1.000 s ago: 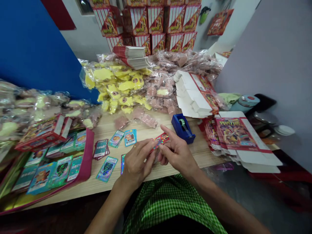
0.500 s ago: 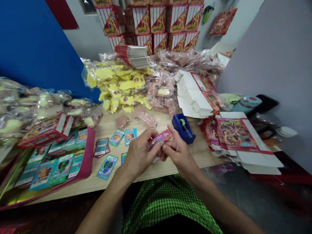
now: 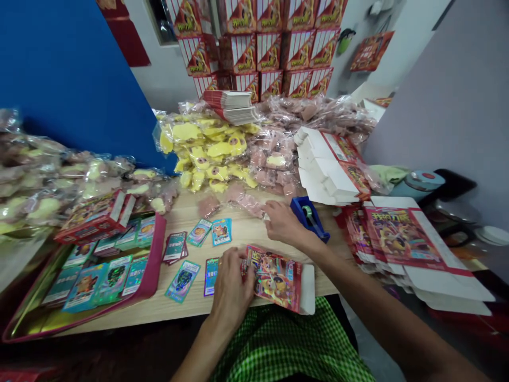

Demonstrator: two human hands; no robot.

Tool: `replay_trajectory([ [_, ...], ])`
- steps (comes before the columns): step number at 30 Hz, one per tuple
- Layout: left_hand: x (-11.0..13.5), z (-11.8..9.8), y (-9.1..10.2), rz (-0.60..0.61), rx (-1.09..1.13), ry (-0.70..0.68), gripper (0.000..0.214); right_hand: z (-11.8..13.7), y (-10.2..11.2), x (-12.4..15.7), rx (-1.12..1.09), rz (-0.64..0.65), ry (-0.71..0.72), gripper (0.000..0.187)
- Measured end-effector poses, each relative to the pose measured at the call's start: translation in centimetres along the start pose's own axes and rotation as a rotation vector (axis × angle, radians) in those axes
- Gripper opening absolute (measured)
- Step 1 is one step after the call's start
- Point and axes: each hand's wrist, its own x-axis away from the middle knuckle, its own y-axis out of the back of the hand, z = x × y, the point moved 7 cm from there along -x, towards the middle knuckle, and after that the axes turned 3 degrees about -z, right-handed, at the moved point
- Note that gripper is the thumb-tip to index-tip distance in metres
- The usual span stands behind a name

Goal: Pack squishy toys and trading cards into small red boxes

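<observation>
The red box [image 3: 278, 278] is at the near edge of the table [image 3: 248, 233], printed face up; its long axis runs left to right, slanting nearer the person rightward, with the white flap [image 3: 308, 289] pointing right. The left hand [image 3: 231, 286] grips its left end. The right hand [image 3: 284, 224] reaches beside the pink packets [image 3: 243, 199]; whether its fingers hold anything, I cannot tell.

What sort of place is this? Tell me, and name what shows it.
Probably a small packing workspace, judging by the red boxes stacked by the wall, the heap of bagged yellow pieces, and the blue tape dispenser on the table.
</observation>
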Motion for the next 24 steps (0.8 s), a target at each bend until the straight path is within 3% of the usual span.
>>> replay_trajectory([
  [4, 0.9, -3.8, -3.6, 0.562, -0.09, -0.321, 0.051, 1.3, -3.7, -3.5, 0.048, 0.063, -0.051, 0.066],
  [6, 1.0, -4.6, -4.6, 0.706, -0.121, -0.382, 0.064, 1.3, -4.0, -4.5, 0.025, 0.074, -0.083, 0.059],
  [9, -0.3, -4.4, -4.7, 0.606, -0.083, -0.325, 0.067, 0.5, -2.1, -4.5, -0.092, 0.115, -0.089, 0.043],
  [12, -1.8, -3.4, -3.6, 0.408, -0.012, -0.217, 0.093, -0.7, 1.7, -2.5, -0.299, 0.188, -0.024, 0.035],
  [14, -2.6, -2.7, -2.6, 0.294, -0.006, -0.173, 0.106, -1.3, 4.2, -0.4, -0.546, 0.295, 0.06, 0.03],
  [17, -3.6, -2.5, -1.1, 0.146, -0.017, -0.194, 0.099, -1.9, 7.3, 2.4, -0.718, 0.488, 0.195, 0.032],
  [21, -3.6, -3.3, -0.4, 0.054, -0.046, -0.288, 0.096, -2.4, 9.2, 3.6, -0.326, 0.56, 0.205, 0.024],
  [24, -2.8, -4.3, -0.7, 0.021, -0.09, -0.355, 0.098, -1.1, 9.6, 3.8, 0.071, 0.568, 0.176, 0.016],
])
